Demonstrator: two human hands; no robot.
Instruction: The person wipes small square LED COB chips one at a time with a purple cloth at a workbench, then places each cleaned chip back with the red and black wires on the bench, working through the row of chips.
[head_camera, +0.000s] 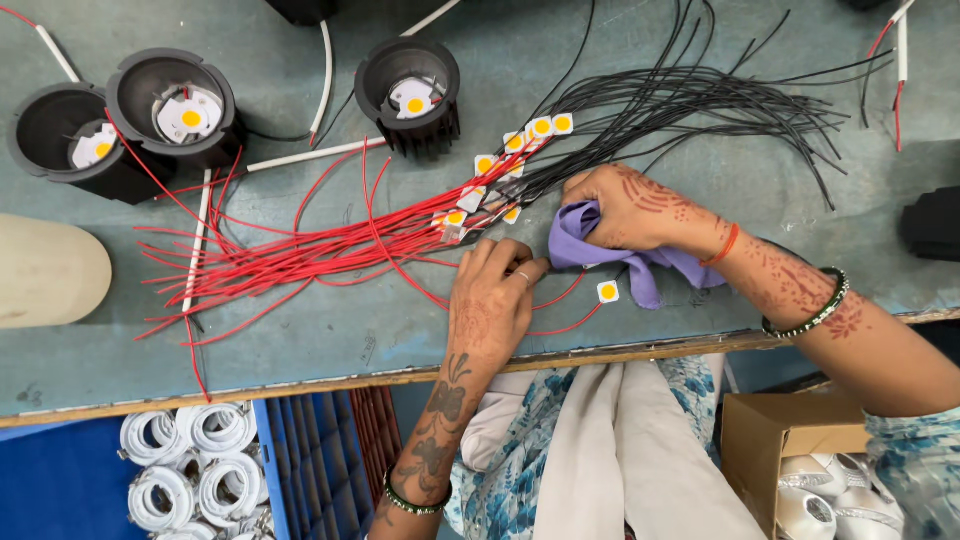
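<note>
Two hands working a purple cloth beside a heap of small wired LED chips on a grey-green bench.

The right hand (640, 205) is bunching the soft, crumpled purple cloth (600, 250), its fingers curling closed around the upper fold while the loose end is trailing across the worktable (330, 330) under the wrist. The left hand (492, 300) is lying palm down just beside it, fingertips touching the cloth's left edge and pinching there; whether a chip is between them is hidden. One LED chip (607, 291), a small white square with a round yellow centre, is lying by the cloth on a thin red wire. More chips (500, 170) are clustering above the hands, glossy red wires (290, 255) fanning left and black wires (680, 110) fanning right. Three black ribbed round lamp housings (408, 95) are standing at the far edge.
</note>
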